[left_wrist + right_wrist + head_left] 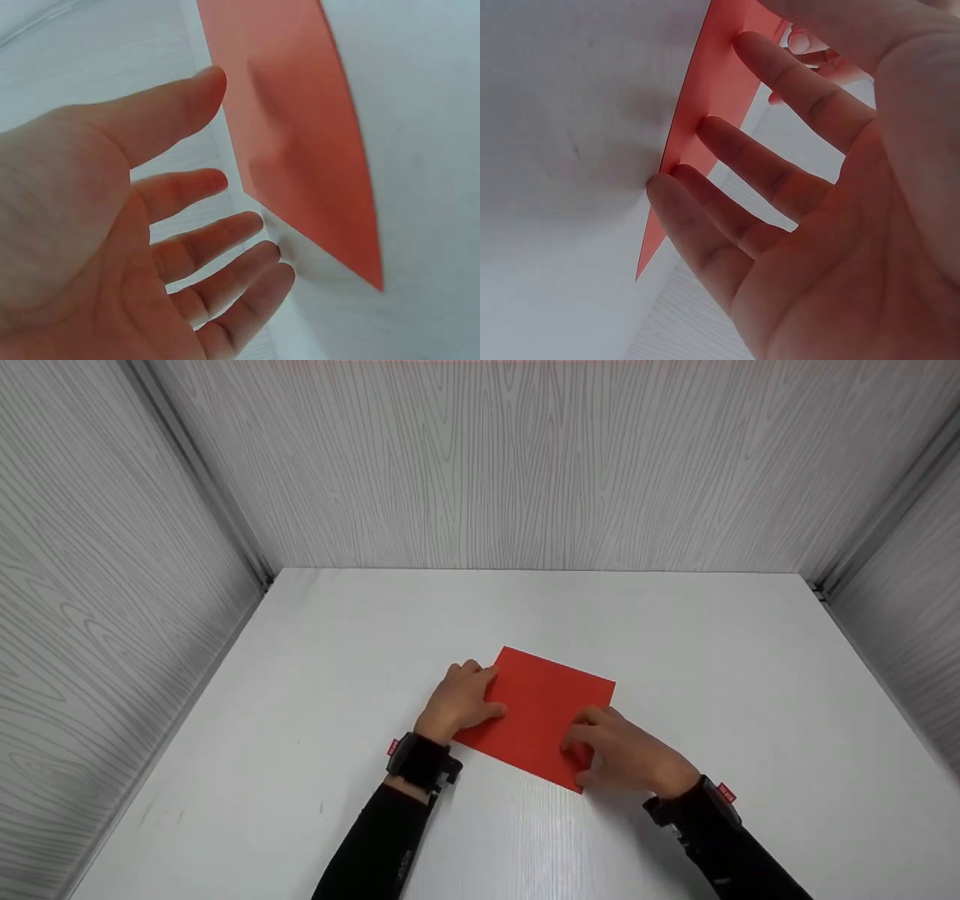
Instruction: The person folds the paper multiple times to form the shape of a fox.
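Note:
A square sheet of red paper (536,701) lies turned at a slant on the white table (337,637). At its left edge is my left hand (463,697), with the thumb over the sheet in the head view. The left wrist view shows that hand (112,195) with its fingers spread and loosely bent beside the paper (300,135). My right hand (622,750) is over the right edge, near the front corner. Its fingertips touch the paper (720,82) in the right wrist view, where the thumb of this hand (840,210) is partly cut off.
Grey wood-grain panels stand around the table: a back panel (487,465), a left panel (90,607) and a right panel (915,585). Black bands with cameras (421,761) sit on both wrists, below dark sleeves.

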Available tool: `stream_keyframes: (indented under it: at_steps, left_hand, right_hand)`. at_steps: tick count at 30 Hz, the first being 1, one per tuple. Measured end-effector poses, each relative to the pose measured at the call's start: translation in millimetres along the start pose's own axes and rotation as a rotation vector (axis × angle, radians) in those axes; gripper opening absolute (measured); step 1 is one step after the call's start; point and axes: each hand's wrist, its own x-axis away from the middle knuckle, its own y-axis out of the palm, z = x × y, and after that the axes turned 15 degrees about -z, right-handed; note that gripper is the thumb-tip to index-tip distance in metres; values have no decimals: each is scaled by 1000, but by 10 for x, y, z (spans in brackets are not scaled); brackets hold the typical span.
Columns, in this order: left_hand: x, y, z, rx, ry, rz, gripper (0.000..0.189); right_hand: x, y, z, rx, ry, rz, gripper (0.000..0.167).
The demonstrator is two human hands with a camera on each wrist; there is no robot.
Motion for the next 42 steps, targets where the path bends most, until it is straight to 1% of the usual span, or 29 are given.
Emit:
stream_keyframes:
  at_steps: [4,7,11,14,19,24,33,38,42]
  left_hand:
    - [-45,2,-49,32,-29,60,58]
    - [-71,17,-58,54,-54,95,50]
    - [-101,27,-49,71,-84,117,48]
    - [-118,29,-42,78,-96,122,46]
    - [-136,31,-32,66,-86,135,41]
    - [-160,28,-35,45,-76,133,40]
    - [-169,15,-46,97,-68,120,40]
    - [-164,-6,-46,123,-45,134,37]
    - [-177,-24,-58,130,-29,153,39]
  right_hand:
    - [-19,31,-40,19,-8,20,27]
    - [-39,79,-77,34,4,35,26]
    - [-72,136,-126,70,31,59,26]
    - [-91,162,-146,96,34,82,27]
    - [-99,177,-143,113,21,111,28]
    - [-98,175,-132,103,38,108,29]
    - [-97,168,-107,86,41,92,32]
    - [-94,148,-83,61,35,67,32]
    - [-84,121,-63,46,15,51,33]
